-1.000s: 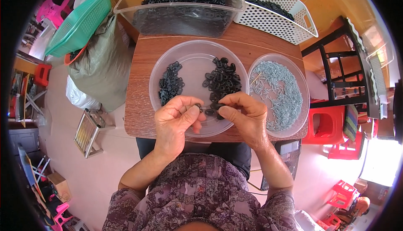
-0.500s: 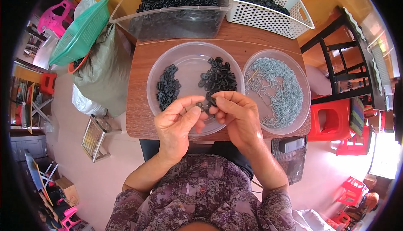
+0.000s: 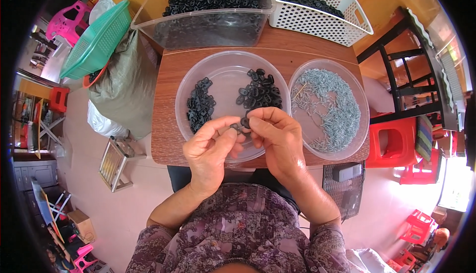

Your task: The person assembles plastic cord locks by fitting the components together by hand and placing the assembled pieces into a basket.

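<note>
Over the near rim of a round clear tub (image 3: 228,57), my two hands meet fingertip to fingertip. My left hand (image 3: 210,149) pinches a small dark plastic piece (image 3: 236,127), partly covered by the thumb. A black oval plastic piece (image 3: 245,122) is gripped between thumb and fingers of my right hand (image 3: 278,141). The two pieces are very close; whether they touch I cannot tell. Inside the tub lie two heaps: flat black pieces (image 3: 200,105) on the left and rounder black oval pieces (image 3: 262,90) on the right.
To the right, a second round tub (image 3: 366,92) holds many small silvery screws (image 3: 342,117). Behind stand a large clear bin (image 3: 208,32) of black pieces and a white perforated basket (image 3: 317,17). A red stool (image 3: 391,144) is beside the wooden table (image 3: 166,99).
The black oval piece in my right hand has tilted and shifted slightly left. Both hands stay pinched at nearly the same place; the whole view has shifted a little.
</note>
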